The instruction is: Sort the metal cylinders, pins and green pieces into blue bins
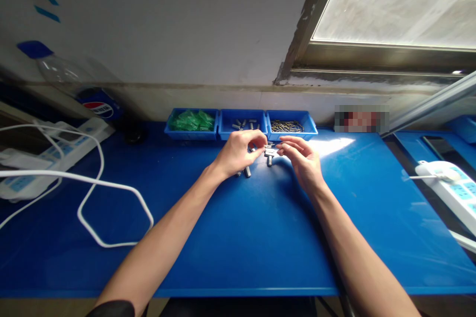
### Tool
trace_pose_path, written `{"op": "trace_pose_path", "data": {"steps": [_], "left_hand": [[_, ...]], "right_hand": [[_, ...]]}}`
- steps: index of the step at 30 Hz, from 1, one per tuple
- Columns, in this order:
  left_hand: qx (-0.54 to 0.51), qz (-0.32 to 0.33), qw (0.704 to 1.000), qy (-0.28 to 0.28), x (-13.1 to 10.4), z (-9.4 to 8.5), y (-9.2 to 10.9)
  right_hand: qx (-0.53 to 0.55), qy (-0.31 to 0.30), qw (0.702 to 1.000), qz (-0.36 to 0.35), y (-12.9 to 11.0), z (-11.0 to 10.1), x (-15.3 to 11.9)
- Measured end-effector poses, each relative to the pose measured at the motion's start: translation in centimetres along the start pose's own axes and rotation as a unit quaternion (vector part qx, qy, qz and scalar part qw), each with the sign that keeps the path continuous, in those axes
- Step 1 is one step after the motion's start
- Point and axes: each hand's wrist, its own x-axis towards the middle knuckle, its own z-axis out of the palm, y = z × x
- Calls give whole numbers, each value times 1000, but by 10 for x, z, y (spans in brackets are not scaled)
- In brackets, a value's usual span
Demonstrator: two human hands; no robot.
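We are working with both bare hands on the near side of the middle bin [224, 134], where small metal pieces [269, 160] are lying loose, with others sitting inside that bin. Our left hand [240, 151] is hovering directly in front of the middle bin, thumb and forefinger curling close together over the pieces, though we cannot tell whether it is clamping one. Our right hand [302, 162], in front and to the right of that bin, is holding thumb and fingertips together, seemingly on a thin dark pin [274, 145]. We are judging the pieces light, stiff and hardly fragile, but probably slick and apt to roll, so we are favouring a pinch across their sides; the pin is likely suiting a fingertip hold near one end. Screws [286, 126] are filling the bin right of the middle one, and green bags [191, 120] the bin left of it. Far left of the middle bin, a bottle [100, 107] is showing the Pepsi roundel, its white lettering blurring too much to read; pixelation is hiding any label on the item [361, 119] to the right.
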Motion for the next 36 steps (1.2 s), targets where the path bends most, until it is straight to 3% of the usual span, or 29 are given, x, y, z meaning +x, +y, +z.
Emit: {"op": "trace_pose_path", "data": {"steps": [6, 18, 24, 31, 36], "left_hand": [[-35, 0, 999, 26, 0, 0, 4], [-28, 8, 999, 17, 1, -1, 2], [-5, -5, 1000, -29, 0, -6, -3], [28, -60, 995, -69, 1, -19, -8], [74, -110, 976, -170, -1, -35, -12]], "right_hand": [[7, -40, 999, 20, 2, 1, -2], [35, -68, 996, 48, 2, 4, -2], [15, -46, 998, 44, 5, -1, 1], [-28, -17, 999, -16, 8, -5, 1], [-57, -1, 995, -77, 3, -3, 1]]}}
